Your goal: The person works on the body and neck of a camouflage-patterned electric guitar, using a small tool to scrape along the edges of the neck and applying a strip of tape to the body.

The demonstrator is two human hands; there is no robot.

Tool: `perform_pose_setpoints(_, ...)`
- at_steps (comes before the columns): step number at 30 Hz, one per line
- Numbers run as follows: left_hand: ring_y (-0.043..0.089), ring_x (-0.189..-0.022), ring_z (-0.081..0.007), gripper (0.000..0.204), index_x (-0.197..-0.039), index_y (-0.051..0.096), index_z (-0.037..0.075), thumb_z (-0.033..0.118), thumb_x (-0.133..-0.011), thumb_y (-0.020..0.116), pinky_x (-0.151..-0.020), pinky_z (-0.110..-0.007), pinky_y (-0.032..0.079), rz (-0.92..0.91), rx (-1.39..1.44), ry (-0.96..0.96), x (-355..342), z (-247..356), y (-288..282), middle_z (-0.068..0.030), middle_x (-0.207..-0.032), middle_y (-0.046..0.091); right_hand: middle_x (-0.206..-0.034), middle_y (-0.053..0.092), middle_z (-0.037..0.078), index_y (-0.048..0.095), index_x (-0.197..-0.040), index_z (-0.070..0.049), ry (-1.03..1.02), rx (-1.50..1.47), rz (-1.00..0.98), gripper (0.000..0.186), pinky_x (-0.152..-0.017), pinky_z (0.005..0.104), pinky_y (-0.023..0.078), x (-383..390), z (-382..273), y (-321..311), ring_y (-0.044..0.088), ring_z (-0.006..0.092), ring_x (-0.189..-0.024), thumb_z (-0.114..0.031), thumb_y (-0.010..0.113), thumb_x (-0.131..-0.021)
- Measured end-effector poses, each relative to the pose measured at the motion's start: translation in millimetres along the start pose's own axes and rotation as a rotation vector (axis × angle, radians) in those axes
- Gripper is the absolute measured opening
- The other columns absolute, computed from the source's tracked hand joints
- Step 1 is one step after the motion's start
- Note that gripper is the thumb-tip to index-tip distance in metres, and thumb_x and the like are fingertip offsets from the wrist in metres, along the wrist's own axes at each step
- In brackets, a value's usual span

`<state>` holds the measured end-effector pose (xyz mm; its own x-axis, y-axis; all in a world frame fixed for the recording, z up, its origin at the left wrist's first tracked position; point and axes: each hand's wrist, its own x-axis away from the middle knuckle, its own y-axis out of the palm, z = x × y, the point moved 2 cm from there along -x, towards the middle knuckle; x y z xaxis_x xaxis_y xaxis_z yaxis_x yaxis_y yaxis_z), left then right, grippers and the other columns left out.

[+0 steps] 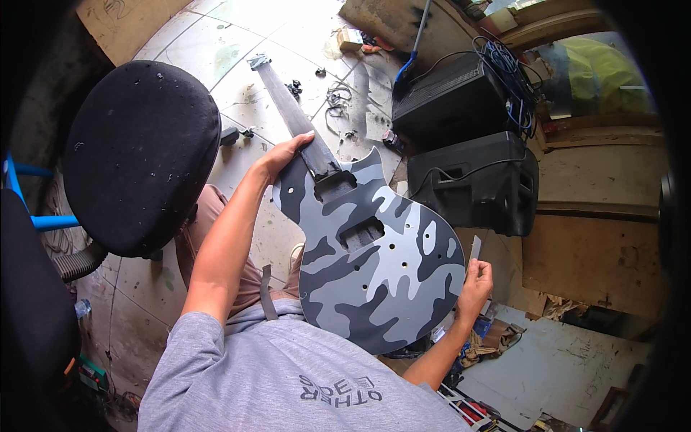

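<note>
An electric guitar body in grey, black and white camouflage lies tilted across my lap, its neck pointing to the far left. Its two pickup cavities and several small holes are bare of fittings. My left hand is closed round the body's edge where the neck joins, thumb on the fretboard side; its other fingers are hidden underneath. At the right, beside the body's rounded lower edge, my right hand pinches a thin, flat grey strip, held upright. I cannot tell whether the strip is a blade or something else.
A black round stool seat stands close on the left. Two black speakers with coiled cables stand at the right. Small dark parts and a wire lie on the tiled floor beyond the neck. Clutter and a pale board are at the lower right.
</note>
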<state>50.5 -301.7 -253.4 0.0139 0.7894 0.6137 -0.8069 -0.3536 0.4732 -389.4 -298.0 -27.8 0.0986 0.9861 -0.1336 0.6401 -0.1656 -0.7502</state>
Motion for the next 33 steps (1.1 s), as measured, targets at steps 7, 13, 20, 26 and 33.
perform_pose_setpoints(7, 0.069, -0.063, -0.0178, 0.059, -0.107, 0.073, 0.006, 0.063, -0.092, 0.065, -0.057, -0.034, 0.058, 0.018, -0.007, -0.003, 0.6, 1.2, 0.8, -0.0082, -0.088, 0.074, -0.074, 0.051, -0.004, 0.058, -0.091, -0.002, -0.004, 0.013, -0.006, 0.028, -0.058, 0.0258, 0.036, -0.7, 3.6, -1.2, 0.041, 0.0058, -0.065, -0.025, 0.06, -0.106)
perform_pose_setpoints(13, 0.069, -0.068, -0.018, 0.059, -0.112, 0.072, 0.008, 0.063, -0.092, 0.065, -0.061, -0.034, 0.058, -0.004, -0.013, -0.023, -2.2, -1.5, 0.7, -0.008, -0.094, 0.074, -0.074, 0.05, -0.004, 0.057, -0.09, -0.002, -0.027, 0.018, 0.013, 0.028, -0.059, 0.0258, 0.036, 0.4, -3.0, -2.8, 0.04, 0.0063, -0.067, -0.025, 0.06, -0.107)
perform_pose_setpoints(20, 0.069, -0.064, -0.0178, 0.056, -0.105, 0.074, 0.008, 0.062, -0.093, 0.065, -0.058, -0.035, 0.057, 0.007, -0.008, -0.015, -8.1, -4.3, -2.2, -0.0081, -0.089, 0.074, -0.074, 0.049, -0.004, 0.056, -0.09, -0.002, 0.011, 0.029, 0.0, 0.029, -0.061, 0.0264, 0.036, 1.8, -8.6, -5.4, 0.04, 0.0066, -0.069, -0.025, 0.06, -0.107)
perform_pose_setpoints(26, 0.069, -0.066, -0.0183, 0.054, -0.105, 0.074, 0.008, 0.061, -0.093, 0.065, -0.061, -0.034, 0.058, 0.001, -0.029, -0.016, -9.5, -2.4, -3.1, -0.008, -0.09, 0.074, -0.065, 0.049, -0.003, 0.055, -0.09, -0.004, -0.067, 0.02, 0.019, 0.03, -0.052, 0.0255, 0.032, -1.8, 2.5, -3.0, 0.041, 0.0048, -0.058, -0.028, 0.061, -0.107)
perform_pose_setpoints(33, 0.072, -0.086, -0.0211, 0.062, -0.123, 0.07, 0.008, 0.062, -0.092, 0.065, -0.078, -0.036, 0.059, -0.032, -0.07, -0.045, -11.7, -1.4, -8.4, -0.0107, -0.11, 0.075, -0.072, 0.05, -0.004, 0.056, -0.09, -0.003, -0.009, 0.033, -0.003, 0.029, -0.058, 0.0258, 0.035, -0.2, -3.8, -3.5, 0.041, 0.0055, -0.065, -0.026, 0.06, -0.107)
